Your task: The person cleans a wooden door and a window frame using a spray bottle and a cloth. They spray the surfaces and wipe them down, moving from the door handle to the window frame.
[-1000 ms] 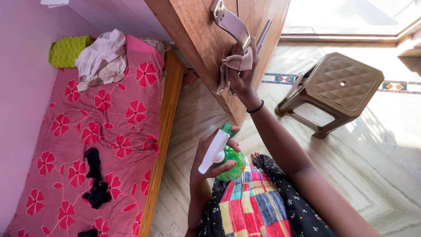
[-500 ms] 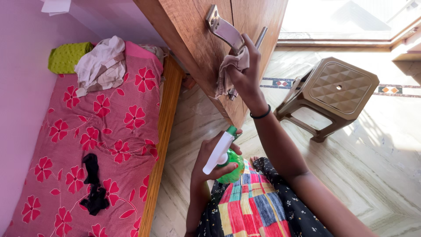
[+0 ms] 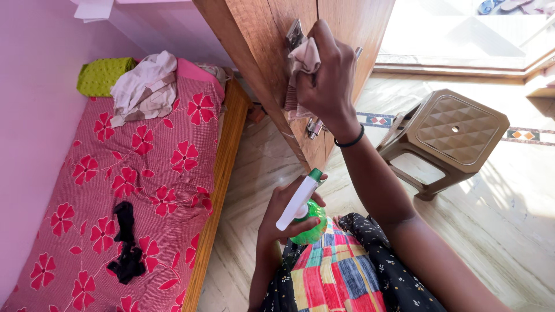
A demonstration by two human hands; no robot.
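Observation:
My right hand (image 3: 328, 81) presses a beige cloth (image 3: 300, 66) against the metal handle (image 3: 293, 33) of a wooden door (image 3: 260, 46); the cloth and hand cover most of the handle. Low in front of my body, my left hand (image 3: 277, 216) grips a green spray bottle (image 3: 309, 226) with a white trigger head (image 3: 295, 205), its nozzle pointing down to the left. A black band sits on my right wrist.
A bed with a red flowered sheet (image 3: 115, 190) and wooden frame lies at left, with crumpled clothes (image 3: 144, 86), a green pillow (image 3: 101, 75) and a dark garment (image 3: 124, 242) on it. A brown plastic stool (image 3: 451, 133) stands at right on the marble floor.
My right hand has slid the cloth up along the door handle, which it now mostly covers. The left hand with the bottle has barely shifted.

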